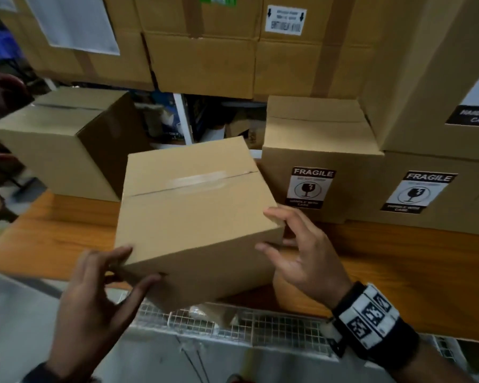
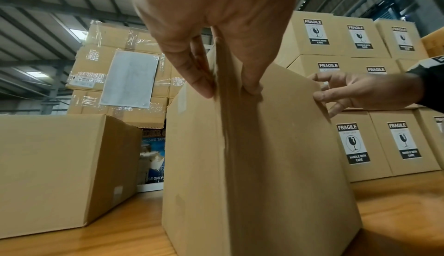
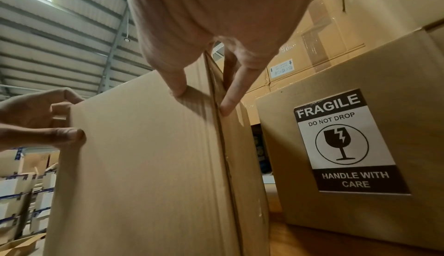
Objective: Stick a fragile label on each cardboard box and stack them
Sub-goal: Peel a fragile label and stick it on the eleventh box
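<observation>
A plain cardboard box (image 1: 194, 217) with a taped top seam and no label showing stands at the front of the wooden table (image 1: 398, 266). My left hand (image 1: 141, 264) touches its near left corner, with the thumb on the front face and the fingers spread at the top edge. My right hand (image 1: 264, 230) touches the near right corner the same way. In the left wrist view, my left hand (image 2: 229, 91) straddles the box's (image 2: 252, 165) vertical edge with straight fingers. In the right wrist view, my right hand (image 3: 201, 99) does likewise on the box (image 3: 144, 165).
A box (image 1: 315, 150) with a fragile label (image 1: 310, 187) stands right of the plain box. More labelled boxes (image 1: 440, 194) are stacked beyond it. An unlabelled box (image 1: 58, 139) sits at the left. Large cartons (image 1: 205, 64) wall the back. Wire mesh (image 1: 260, 324) lies below the table's edge.
</observation>
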`<state>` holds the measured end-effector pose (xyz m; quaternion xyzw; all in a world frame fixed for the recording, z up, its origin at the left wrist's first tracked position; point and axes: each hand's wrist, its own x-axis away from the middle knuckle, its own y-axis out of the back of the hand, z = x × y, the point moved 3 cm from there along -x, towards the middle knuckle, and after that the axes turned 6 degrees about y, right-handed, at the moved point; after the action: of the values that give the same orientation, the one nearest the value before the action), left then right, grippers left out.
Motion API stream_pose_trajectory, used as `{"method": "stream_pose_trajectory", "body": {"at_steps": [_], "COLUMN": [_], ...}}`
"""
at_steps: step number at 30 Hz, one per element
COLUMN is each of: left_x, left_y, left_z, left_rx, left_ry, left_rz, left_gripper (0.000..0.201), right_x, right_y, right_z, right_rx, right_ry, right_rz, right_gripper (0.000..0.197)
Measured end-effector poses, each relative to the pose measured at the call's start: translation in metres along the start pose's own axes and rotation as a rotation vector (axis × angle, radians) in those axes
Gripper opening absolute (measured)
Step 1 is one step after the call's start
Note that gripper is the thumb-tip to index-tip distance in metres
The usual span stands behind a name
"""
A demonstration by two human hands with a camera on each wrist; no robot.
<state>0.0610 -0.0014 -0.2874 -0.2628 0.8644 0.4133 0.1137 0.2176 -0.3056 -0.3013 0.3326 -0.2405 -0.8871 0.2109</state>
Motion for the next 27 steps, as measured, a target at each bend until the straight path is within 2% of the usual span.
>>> {"method": "stream_pose_trajectory", "body": {"at_steps": [4, 9, 16, 18, 20, 21, 24, 25, 27], "left_x": [-0.013, -0.019, -0.027, -0.027, -0.020, -0.016, -0.012, -0.013, -0.012], "left_y": [-0.012, -0.027, -0.046, -0.053, -0.067, -0.077, -0.114, -0.130, -0.167], "left_z": [0.001, 0.001, -0.003, -0.012, -0.031, -0.041, -0.075, -0.085, -0.105], "left_rx": [-0.002, -0.022, -0.137, -0.212, -0.189, -0.148, -0.061, -0.040, -0.025], "left_ry": [-0.024, 0.054, 0.080, -0.053, -0.238, -0.301, -0.360, -0.384, -0.439], "left_rz": [-0.039, -0.048, -0.091, -0.160, -0.192, -0.164, 0.023, 0.109, 0.344], "left_gripper": [0.065, 0.073, 0.076, 0.074, 0.063, 0.057, 0.043, 0.038, 0.044], "right_x": [-0.016, -0.021, 0.001, 0.012, 0.024, 0.032, 0.060, 0.070, 0.093], "right_y": [0.000, 0.001, 0.013, 0.017, 0.024, 0.028, 0.048, 0.057, 0.080], "right_z": [-0.010, -0.020, -0.024, -0.027, -0.033, -0.037, -0.053, -0.059, -0.072], "right_rx": [0.024, 0.024, 0.142, 0.171, 0.201, 0.220, 0.275, 0.291, 0.339], "right_ry": [-0.002, -0.026, -0.069, -0.101, -0.144, -0.169, -0.247, -0.274, -0.333], "right_rz": [0.008, -0.010, -0.047, -0.074, -0.111, -0.128, -0.178, -0.203, -0.247], "right_gripper": [0.059, 0.062, 0.080, 0.079, 0.074, 0.071, 0.057, 0.052, 0.045]}}
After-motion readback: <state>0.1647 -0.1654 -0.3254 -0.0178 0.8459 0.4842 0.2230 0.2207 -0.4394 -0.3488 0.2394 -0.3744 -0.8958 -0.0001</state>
